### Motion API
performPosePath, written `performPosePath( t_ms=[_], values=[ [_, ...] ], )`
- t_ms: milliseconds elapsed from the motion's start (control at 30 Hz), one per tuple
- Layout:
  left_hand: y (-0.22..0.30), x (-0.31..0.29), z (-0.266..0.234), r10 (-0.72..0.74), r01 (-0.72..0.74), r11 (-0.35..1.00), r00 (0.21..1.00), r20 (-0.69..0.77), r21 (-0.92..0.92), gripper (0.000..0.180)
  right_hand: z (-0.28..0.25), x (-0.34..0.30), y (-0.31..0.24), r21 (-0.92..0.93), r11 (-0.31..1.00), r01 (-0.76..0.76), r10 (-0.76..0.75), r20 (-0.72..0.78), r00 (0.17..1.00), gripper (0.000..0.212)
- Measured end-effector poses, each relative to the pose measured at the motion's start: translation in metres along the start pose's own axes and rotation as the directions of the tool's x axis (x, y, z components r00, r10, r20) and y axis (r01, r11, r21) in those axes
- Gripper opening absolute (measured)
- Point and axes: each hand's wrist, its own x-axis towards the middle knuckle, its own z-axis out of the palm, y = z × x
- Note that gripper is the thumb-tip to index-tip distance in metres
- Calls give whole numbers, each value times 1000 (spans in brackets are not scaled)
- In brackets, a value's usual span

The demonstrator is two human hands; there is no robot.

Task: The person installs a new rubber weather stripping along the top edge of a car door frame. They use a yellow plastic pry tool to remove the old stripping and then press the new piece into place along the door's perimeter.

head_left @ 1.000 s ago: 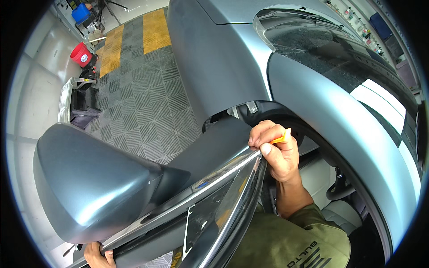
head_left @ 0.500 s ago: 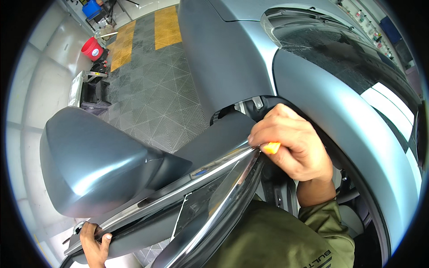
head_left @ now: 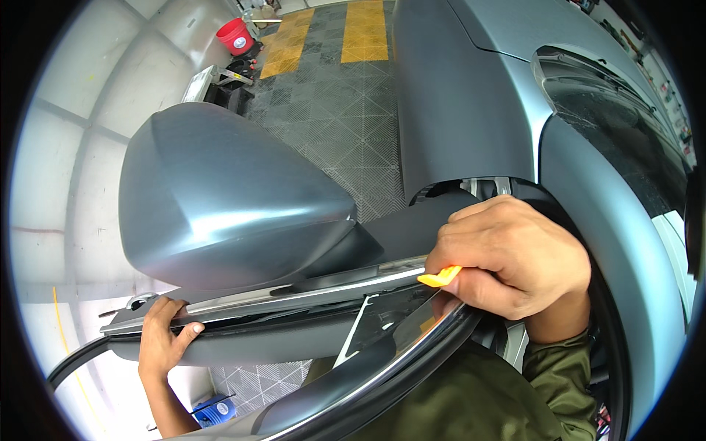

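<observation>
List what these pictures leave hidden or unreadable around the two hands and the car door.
- Head view: most of the yellow tool is buried in the right hand; its shape is unknown.
- Left hand: its fingertips curl behind the door's top edge.
- Blue item on the floor: too small and half hidden by the door.

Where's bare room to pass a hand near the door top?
Free: the trim strip between the left hand and right hand, under the mirror. Also the tiled floor beyond the mirror. Crowded: the door corner, where the right hand pinches an orange tool.
</observation>
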Motion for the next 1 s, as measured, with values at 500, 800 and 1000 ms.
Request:
performPosePath(
  t_ms=[500, 800, 1000],
  values=[
    [73, -17, 35, 518, -643, 447, 753, -407, -622, 46, -12, -10, 3, 282, 947, -153, 222, -233, 947, 34],
    [175, 38, 49, 618, -373, -4, 728, -296, -928, 42, 36, -67, -31, -321, 947, -30, -147, -512, 847, 41],
    [188, 42, 65, 560, -229, -168, 779, -284, -959, 31, 81, -75, -25, -376, 918, -126, -175, -670, 722, 27]
  ],
)
